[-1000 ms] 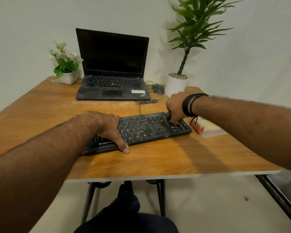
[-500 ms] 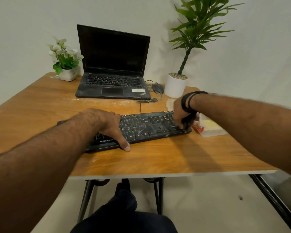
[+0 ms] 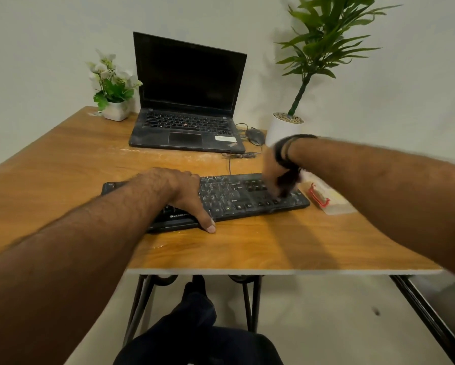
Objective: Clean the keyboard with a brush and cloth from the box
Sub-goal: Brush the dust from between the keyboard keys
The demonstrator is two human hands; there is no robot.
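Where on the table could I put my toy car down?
Bare wood lies left of the keyboard and laptop, and along the table front edge. It is crowded around the right hand, box, mouse and white plant pot.

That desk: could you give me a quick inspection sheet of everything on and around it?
Surface: wooden table, pale dusty streaks near the laptop.
Job's things: black keyboard; dark brush, blurred; clear box with red clasp beside the keyboard; cloth not seen.
Clutter: open laptop, mouse, small flower pot, tall potted plant.
Hands: left hand rests flat on the keyboard; right hand holds the brush over the keys.
Cables: keyboard cable runs toward the laptop.
Surroundings: plain wall, pale floor.
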